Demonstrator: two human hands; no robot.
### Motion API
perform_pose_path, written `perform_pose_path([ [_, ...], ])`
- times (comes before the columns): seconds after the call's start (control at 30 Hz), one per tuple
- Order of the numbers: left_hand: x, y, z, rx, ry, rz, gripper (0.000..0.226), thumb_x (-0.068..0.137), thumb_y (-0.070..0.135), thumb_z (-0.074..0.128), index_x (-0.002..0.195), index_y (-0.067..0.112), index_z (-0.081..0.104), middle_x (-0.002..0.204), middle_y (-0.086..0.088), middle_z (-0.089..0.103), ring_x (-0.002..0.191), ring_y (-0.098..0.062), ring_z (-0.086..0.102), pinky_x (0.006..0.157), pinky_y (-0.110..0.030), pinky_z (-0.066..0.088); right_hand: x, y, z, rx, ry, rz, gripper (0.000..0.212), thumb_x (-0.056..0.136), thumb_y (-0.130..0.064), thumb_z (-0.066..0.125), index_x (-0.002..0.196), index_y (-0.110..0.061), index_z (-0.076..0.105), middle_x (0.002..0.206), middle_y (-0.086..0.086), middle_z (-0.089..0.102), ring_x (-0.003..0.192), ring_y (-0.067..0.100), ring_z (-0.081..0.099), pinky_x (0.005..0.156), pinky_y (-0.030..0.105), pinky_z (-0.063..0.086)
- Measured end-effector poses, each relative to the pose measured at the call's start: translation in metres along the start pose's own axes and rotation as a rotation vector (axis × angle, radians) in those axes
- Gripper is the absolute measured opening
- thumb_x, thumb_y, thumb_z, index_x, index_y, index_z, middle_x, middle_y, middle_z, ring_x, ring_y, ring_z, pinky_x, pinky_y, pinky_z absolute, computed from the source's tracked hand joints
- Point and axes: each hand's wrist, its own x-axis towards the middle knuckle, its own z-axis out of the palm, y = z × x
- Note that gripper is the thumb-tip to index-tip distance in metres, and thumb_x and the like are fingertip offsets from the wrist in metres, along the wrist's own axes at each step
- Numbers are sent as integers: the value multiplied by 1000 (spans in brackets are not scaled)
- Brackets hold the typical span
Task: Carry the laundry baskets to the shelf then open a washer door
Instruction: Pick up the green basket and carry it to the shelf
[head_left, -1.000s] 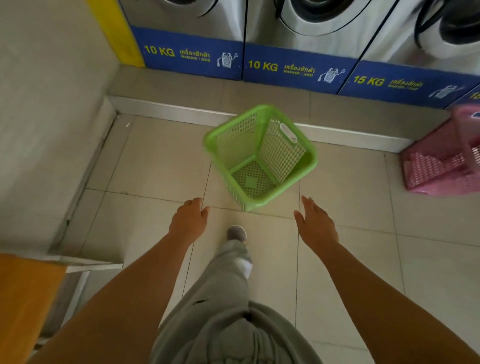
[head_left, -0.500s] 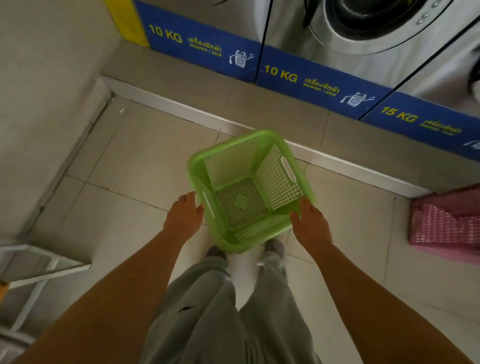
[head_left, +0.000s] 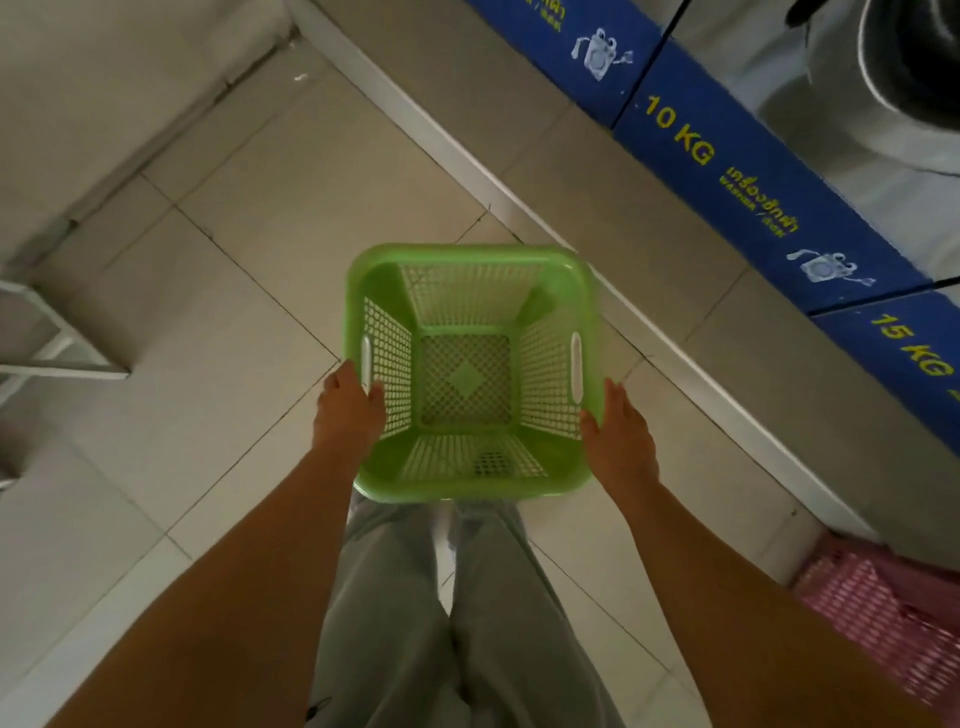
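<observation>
Hands now on green basket (head_left: 470, 483) | left hand (head_left: 345, 410), right hand (head_left: 618, 439) grip rim sides

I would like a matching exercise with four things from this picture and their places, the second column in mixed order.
Things:
1. green basket
2. pink basket
3. left hand
4. "10 KG" label

Places:
A. on a blue washer panel
B. on the floor, lower right
C. between both hands
D. on the basket's left rim

Pairs: 1-C, 2-B, 3-D, 4-A
</observation>
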Motion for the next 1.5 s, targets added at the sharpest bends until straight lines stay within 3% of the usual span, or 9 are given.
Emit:
perform_pose_path([
  [0.17, 30, -3, 34, -26, 23, -46, 58, 97, 29, 48, 146, 7, 27, 145, -19, 38, 129, -41, 43, 102, -54, 40, 44, 16, 21, 16, 4, -15, 65, 99, -34, 43, 152, -13, 13, 158, 13, 24, 139, 35, 34, 109, 49, 37],
  [0.4, 78, -38, 66, -23, 106, -66, 80, 93, 33, 54, 152, 21, 2, 157, -17, 21, 141, -42, 28, 109, -60, 32, 93, 27, 63, 154, 62, 8, 72, 96, -32, 48, 153, -17, 7, 158, 11, 24, 133, 39, 42, 103, 53, 42],
  [0.6, 100, -58, 85, -75, 99, -139, 75, 92, 29, 55, 149, 31, 7, 136, -18, 51, 108, -41, 61, 89, -60, 50, 116, 30, 88, 238, 154, 81, 74, 96, -26, 51, 154, -19, 4, 154, 14, 29, 127, 41, 49, 98, 50, 44],
  [0.77, 94, -69, 85, -57, 179, -84, 68, 94, 21, 53, 149, 30, 14, 125, -15, 60, 101, -39, 63, 86, -55, 51, 109, 28, 86, 233, 215, 83, 69, 95, -20, 52, 152, -18, 13, 148, 12, 42, 122, 39, 54, 97, 48, 45],
  [1.23, -21, -125, -43, -124, 228, -72, 66, 95, 29, 48, 151, 31, 12, 134, -16, 54, 110, -41, 59, 91, -53, 48, -17, -45, 26, 201, 231, -79, 64, 95, -23, 52, 151, -18, 21, 145, 11, 46, 122, 36, 53, 96, 46, 45],
  [1.5, -103, -171, -116, -253, 404, -69, 66, 98, 25, 45, 152, 38, 8, 142, -12, 47, 107, -39, 60, 83, -46, 49, -78, -112, -3, 182, 172, -326, 66, 97, -23, 48, 153, -20, 13, 155, 6, 32, 131, 32, 46, 100, 48, 44],
])
